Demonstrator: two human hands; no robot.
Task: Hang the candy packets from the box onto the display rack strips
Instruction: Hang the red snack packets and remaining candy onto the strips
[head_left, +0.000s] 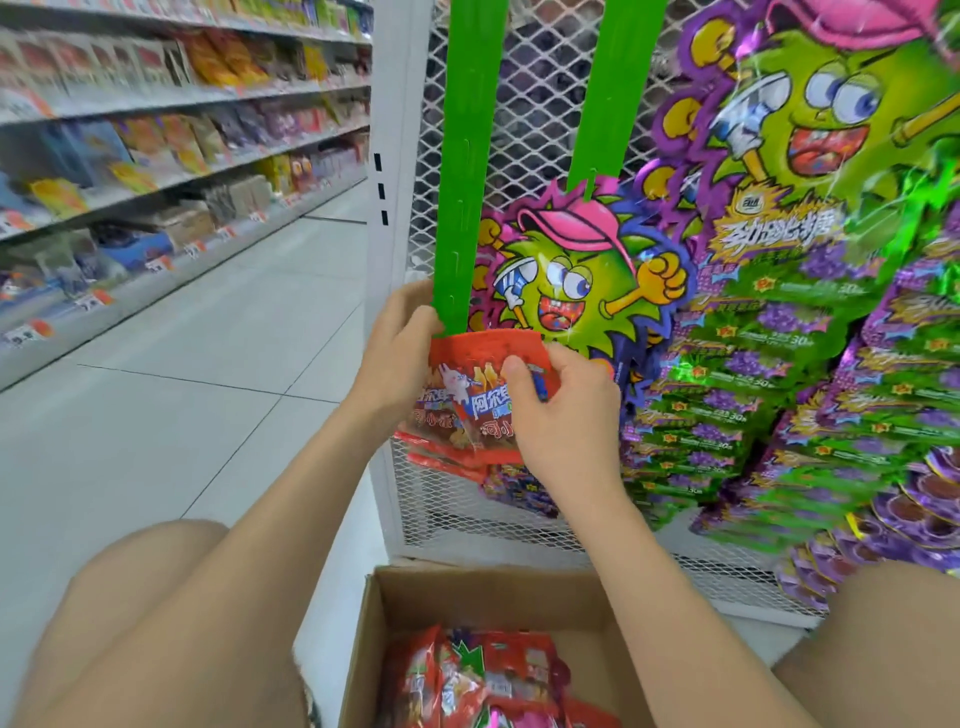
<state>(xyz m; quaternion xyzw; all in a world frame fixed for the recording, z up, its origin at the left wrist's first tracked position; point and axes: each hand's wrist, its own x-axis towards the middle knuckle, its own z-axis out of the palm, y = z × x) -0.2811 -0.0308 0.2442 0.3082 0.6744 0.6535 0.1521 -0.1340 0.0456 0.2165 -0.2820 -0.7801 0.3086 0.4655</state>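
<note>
1. At ten o'clock, store shelves (156, 130) run down the aisle, packed with blurred goods in many colours.
2. Orange-and-white price tags (93, 299) line their front edges.
3. At nine o'clock lie pale floor tiles (234, 338).
4. Near twelve o'clock stands a white upright post (397, 104) with black slots (378, 162).
5. At three o'clock, purple-and-green packets (753, 389) hang in overlapping rows under a cartoon header card (831, 119).
6. The left knee (156, 597) shows at seven o'clock and the right knee (893, 623) at four o'clock.

The red candy packet (485, 402) reads "阿尔", and the green-purple hanging packs (769, 338) show "30".
</note>
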